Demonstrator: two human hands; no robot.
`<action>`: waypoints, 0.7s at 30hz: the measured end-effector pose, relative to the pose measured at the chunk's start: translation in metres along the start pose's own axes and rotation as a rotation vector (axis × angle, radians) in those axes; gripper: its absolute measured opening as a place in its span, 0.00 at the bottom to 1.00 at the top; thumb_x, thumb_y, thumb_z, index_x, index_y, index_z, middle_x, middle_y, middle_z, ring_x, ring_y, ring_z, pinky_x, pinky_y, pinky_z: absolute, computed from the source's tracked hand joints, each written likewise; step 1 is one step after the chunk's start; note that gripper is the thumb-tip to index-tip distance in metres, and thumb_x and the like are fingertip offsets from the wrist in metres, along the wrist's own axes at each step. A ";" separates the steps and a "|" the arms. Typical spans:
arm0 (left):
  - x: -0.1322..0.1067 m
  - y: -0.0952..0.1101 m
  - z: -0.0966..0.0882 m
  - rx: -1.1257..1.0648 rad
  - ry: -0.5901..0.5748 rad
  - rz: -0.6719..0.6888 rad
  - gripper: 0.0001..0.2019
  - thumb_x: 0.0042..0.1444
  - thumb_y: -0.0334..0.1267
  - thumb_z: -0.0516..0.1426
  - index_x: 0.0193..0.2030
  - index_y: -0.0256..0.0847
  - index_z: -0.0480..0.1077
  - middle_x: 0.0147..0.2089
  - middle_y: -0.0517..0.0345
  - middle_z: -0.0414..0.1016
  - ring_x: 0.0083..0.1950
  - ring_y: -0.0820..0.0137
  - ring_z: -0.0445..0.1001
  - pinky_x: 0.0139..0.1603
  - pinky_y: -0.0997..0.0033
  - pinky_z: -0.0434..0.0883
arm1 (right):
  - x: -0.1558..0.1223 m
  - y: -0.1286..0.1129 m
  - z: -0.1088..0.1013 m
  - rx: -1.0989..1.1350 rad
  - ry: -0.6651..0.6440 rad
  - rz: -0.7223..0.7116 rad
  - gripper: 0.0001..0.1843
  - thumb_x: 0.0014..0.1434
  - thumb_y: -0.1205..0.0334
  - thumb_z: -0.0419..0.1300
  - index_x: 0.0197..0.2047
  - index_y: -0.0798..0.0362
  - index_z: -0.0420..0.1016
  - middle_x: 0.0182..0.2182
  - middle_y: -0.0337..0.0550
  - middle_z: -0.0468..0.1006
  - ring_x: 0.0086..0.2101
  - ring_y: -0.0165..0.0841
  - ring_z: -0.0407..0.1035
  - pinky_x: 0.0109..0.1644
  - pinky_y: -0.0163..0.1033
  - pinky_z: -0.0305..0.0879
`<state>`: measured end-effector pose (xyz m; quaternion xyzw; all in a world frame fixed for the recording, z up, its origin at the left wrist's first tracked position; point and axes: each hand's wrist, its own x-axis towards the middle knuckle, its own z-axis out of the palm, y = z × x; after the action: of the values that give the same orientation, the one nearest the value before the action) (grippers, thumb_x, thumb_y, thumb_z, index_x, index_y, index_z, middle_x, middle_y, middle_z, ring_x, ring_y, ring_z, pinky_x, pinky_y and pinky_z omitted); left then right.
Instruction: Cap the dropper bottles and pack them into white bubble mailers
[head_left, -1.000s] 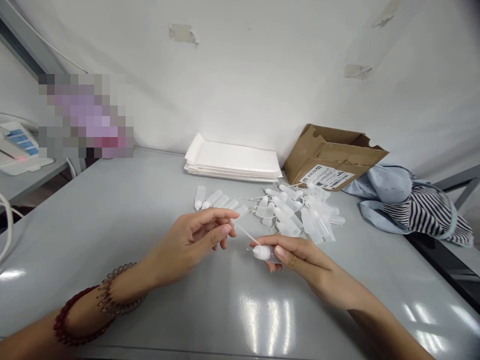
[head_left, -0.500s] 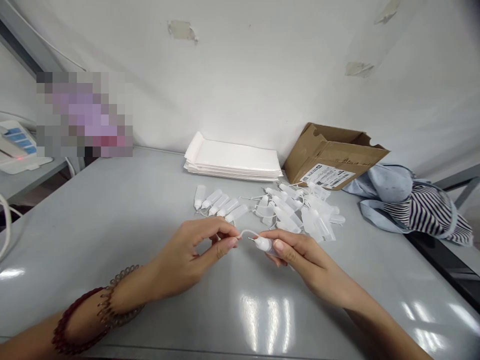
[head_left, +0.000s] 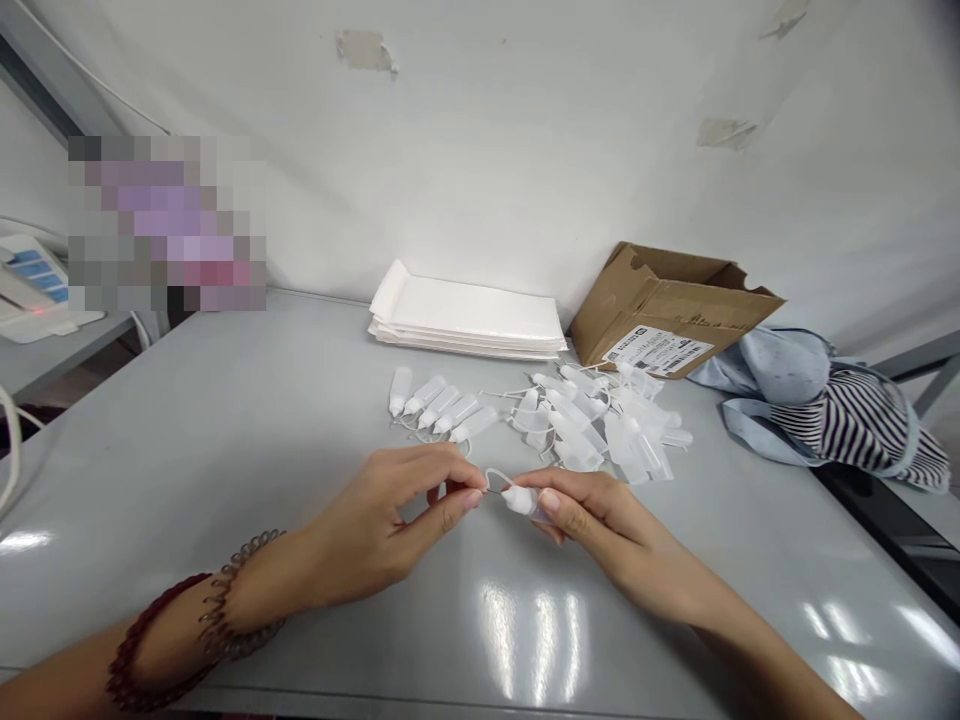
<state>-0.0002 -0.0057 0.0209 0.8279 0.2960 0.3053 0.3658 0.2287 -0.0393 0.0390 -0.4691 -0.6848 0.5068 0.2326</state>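
A small needle-tip squeeze bottle (head_left: 519, 499) lies on its side in the air, its white cap and thin metal needle pointing left. My right hand (head_left: 600, 520) is closed round its clear body. The thumb and fingertips of my left hand (head_left: 420, 510) pinch the end of the bottle's thin white tether (head_left: 496, 474) at the needle's tip; the tether arches back to the bottle, and whatever small piece is at its end is hidden by the fingertips. Beyond my left hand, several similar bottles (head_left: 439, 405) lie in a row. A loose heap of more bottles (head_left: 574, 415) is beyond my right hand.
White padded envelopes (head_left: 472, 310) are stacked against the wall. An open cardboard box (head_left: 675, 310) leans at the back right, beside a blue and striped cloth bag (head_left: 832, 410). At far left is a white device (head_left: 30, 285). All surround the grey table (head_left: 300, 370).
My left fingertips have moved slightly right and down, bringing the tether's end to the needle tip. The bottle in my right hand has shifted slightly; the tether's arch is tighter.
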 end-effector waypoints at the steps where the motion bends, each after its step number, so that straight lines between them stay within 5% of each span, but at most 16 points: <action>1: 0.000 0.000 0.000 0.002 0.000 0.005 0.07 0.62 0.29 0.53 0.40 0.39 0.72 0.33 0.61 0.73 0.33 0.75 0.69 0.34 0.76 0.67 | 0.000 0.000 0.000 -0.002 -0.005 0.001 0.20 0.68 0.50 0.47 0.40 0.52 0.75 0.25 0.36 0.65 0.29 0.28 0.61 0.34 0.34 0.59; 14: 0.000 -0.001 0.001 0.001 -0.010 0.029 0.07 0.63 0.27 0.52 0.40 0.38 0.71 0.34 0.60 0.73 0.33 0.76 0.69 0.36 0.77 0.66 | 0.000 -0.002 -0.002 -0.044 -0.017 0.009 0.19 0.69 0.52 0.47 0.48 0.51 0.75 0.25 0.36 0.66 0.28 0.28 0.61 0.32 0.33 0.58; 21: -0.004 -0.006 0.003 0.053 -0.029 0.116 0.07 0.63 0.26 0.51 0.42 0.38 0.69 0.36 0.57 0.73 0.35 0.73 0.69 0.37 0.75 0.67 | 0.001 -0.002 -0.001 -0.139 0.005 -0.014 0.20 0.68 0.51 0.48 0.43 0.51 0.78 0.28 0.39 0.73 0.30 0.31 0.66 0.35 0.35 0.63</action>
<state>-0.0022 -0.0064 0.0137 0.8574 0.2502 0.3059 0.3296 0.2283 -0.0381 0.0415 -0.4807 -0.7210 0.4553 0.2044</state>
